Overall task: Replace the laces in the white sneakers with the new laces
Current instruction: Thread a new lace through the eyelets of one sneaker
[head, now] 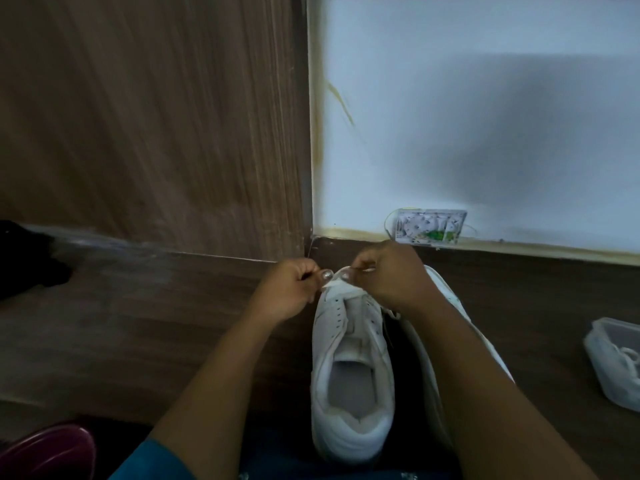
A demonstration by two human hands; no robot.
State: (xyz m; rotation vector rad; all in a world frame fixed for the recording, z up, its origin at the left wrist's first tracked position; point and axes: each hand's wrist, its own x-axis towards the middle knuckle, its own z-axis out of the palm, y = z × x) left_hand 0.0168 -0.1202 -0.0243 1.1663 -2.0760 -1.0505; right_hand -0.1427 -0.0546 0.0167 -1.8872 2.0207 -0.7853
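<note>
My dark brown wood-grain desk (540, 306) carries a white leather sneaker (349, 393) at lower centre, a second white sneaker (445, 284) just right of it, a clear plastic tub (604, 372) of white laces (627, 355) at the right edge, and a black object (24, 258) at far left.

Left hand (290, 289), right hand (393, 276): curled fingers (325, 276).

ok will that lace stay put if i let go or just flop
Probably flops: the lace bends in a thin arc between the left hand and right hand, pinched by both. Likely very light, being so thin beside the sneaker.
</note>
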